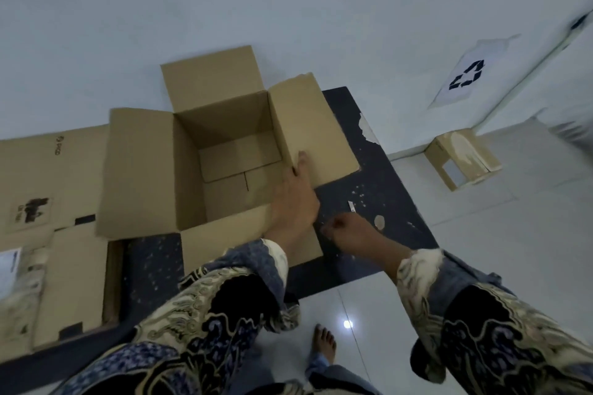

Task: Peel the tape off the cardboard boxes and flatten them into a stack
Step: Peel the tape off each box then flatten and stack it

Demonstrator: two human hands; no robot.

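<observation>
A bare foot (324, 343) stands nearest. Left of the open box (224, 151) lies flattened cardboard (57, 202). The left hand (296, 199) presses flat, fingers together, on the box's right flap; right of it the right hand (348, 229) is fisted, contents unclear. Pressing unevenly could tip the box

Place: plain indoor room, seemingly a corner set aside for sorting recycling.
Floor: pale glossy tiles (369, 314) under a dark speckled mat (378, 183).
Wall: bare, pale, carrying a paper recycling sign (467, 74).
Underfoot: a bare foot (324, 343).
</observation>
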